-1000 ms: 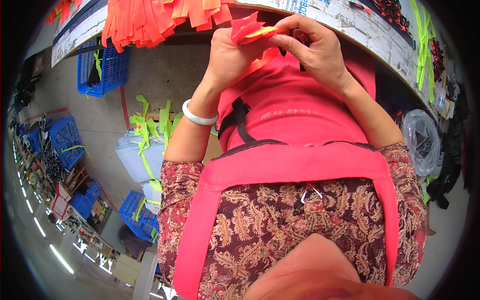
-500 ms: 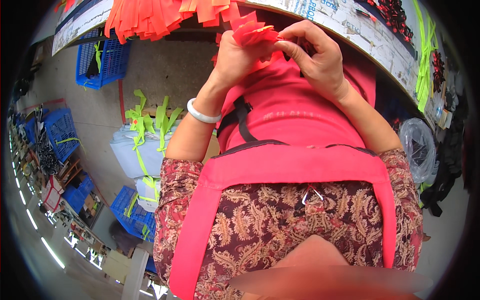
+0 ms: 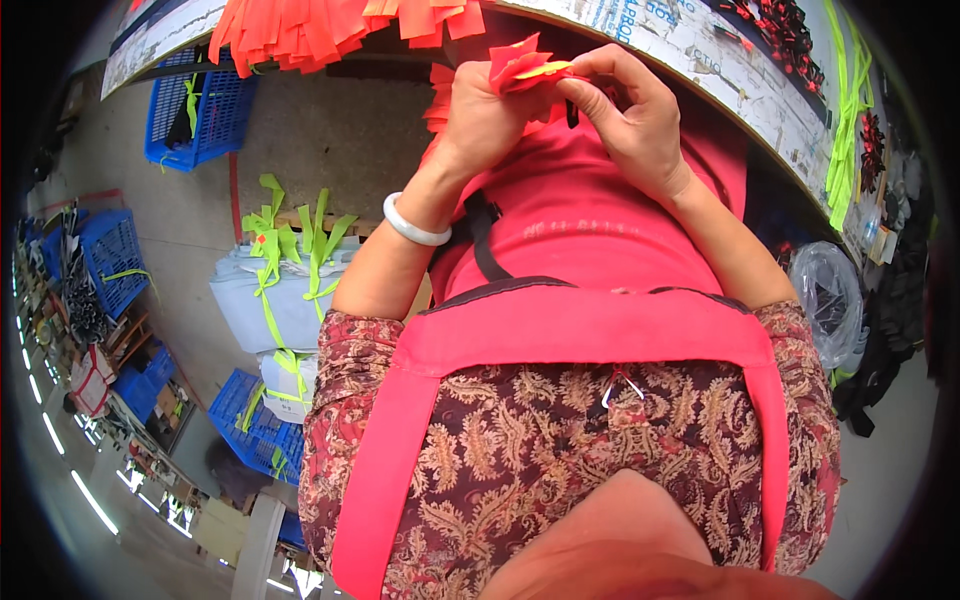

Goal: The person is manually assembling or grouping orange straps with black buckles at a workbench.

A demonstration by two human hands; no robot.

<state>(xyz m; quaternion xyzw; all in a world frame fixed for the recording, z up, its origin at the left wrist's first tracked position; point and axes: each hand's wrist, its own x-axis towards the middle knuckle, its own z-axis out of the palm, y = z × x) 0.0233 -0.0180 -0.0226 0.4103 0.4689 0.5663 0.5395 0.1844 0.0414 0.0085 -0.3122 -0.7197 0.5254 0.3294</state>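
Observation:
My left hand [image 3: 492, 118], with a white bangle [image 3: 412, 222] on its wrist, is closed around a bunch of orange-red fabric strips [image 3: 520, 66] whose ends fan out above the fist. My right hand [image 3: 636, 122] is closed beside it, thumb and forefinger pinching at the tip of one strip. Below the pinch, a small black piece shows between the hands; its kind I cannot make out. More orange strips [image 3: 440, 100] hang behind my left wrist. Both hands are over the pink apron [image 3: 600, 215], near the table edge.
A pile of orange strips [image 3: 290, 30] overhangs the table [image 3: 670, 60]. Red-and-black bundles [image 3: 775, 35] and yellow-green strips [image 3: 845, 130] lie at the right. Blue crates [image 3: 205, 110] and grey-blue stacks tied with green strips [image 3: 245, 305] stand on the left floor. A clear plastic bag [image 3: 826, 290] hangs at right.
Both hands stay close together on the strips. The top of the bunch has fewer strips raised, and the strip at the right fingertips is turned more sideways. The view has shifted slightly.

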